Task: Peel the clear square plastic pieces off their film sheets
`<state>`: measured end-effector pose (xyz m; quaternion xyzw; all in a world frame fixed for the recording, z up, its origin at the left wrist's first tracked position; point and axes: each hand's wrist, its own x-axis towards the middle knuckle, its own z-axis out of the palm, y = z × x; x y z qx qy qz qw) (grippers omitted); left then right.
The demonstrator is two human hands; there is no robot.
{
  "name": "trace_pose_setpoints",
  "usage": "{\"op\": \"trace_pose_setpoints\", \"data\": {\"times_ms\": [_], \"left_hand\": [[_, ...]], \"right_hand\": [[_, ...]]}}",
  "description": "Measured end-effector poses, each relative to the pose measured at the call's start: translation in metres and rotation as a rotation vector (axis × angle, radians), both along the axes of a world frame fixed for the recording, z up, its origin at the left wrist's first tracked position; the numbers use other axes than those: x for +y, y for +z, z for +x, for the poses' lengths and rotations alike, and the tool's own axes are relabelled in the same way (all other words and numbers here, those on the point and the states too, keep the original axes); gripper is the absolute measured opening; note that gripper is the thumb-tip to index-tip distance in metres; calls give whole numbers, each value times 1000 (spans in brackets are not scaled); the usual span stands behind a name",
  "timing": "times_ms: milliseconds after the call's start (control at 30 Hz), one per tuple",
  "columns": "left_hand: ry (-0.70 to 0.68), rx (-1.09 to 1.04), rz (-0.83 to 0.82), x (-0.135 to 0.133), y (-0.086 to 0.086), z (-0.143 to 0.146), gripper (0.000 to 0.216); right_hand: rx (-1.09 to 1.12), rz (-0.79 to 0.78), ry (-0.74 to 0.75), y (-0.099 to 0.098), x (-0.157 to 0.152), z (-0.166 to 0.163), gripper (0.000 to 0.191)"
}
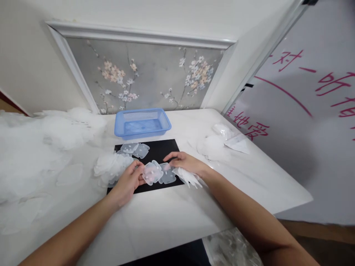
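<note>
My left hand (129,181) grips a small stack of translucent white plastic pieces (152,173), fingers curled round its left edge, over a black mat (163,147). My right hand (185,162) rests on the mat just right of the stack, fingers bent and pressing on flat plastic pieces (167,176). More loose pieces (191,178) lie under its wrist. Two more pieces (136,149) lie on the mat's far left.
A blue plastic basket (142,123) stands behind the mat. A large heap of white plastic pieces (39,147) covers the table's left side. Clear plastic bags (222,142) lie at the right. A whiteboard with red writing (305,111) stands along the right edge.
</note>
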<state>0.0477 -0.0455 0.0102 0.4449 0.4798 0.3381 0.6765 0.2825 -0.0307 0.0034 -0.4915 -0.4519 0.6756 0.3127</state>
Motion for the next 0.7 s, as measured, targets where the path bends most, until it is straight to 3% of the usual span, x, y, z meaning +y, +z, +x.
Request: {"op": "trace_pose_setpoints", "data": {"times_ms": [133, 267, 367, 467, 567, 700], "left_hand": [[-15, -183, -150, 7, 2, -3, 22], [-27, -263, -215, 7, 5, -6, 32], [-26, -322, -239, 5, 4, -6, 35], [-53, -334, -205, 3, 4, -4, 38], [-66, -154, 28, 5, 3, -4, 41], [-97, 476, 717, 15, -5, -8, 24]], "right_hand": [[-32, 162, -3, -3, -2, 4, 31], [-282, 371, -5, -2, -6, 5, 39], [-448, 638, 95, 2, -13, -3, 24], [-434, 834, 250, 5, -21, -13, 36], [-331, 773, 229, 5, -24, -21, 16], [-143, 286, 88, 0, -17, -21, 19]]}}
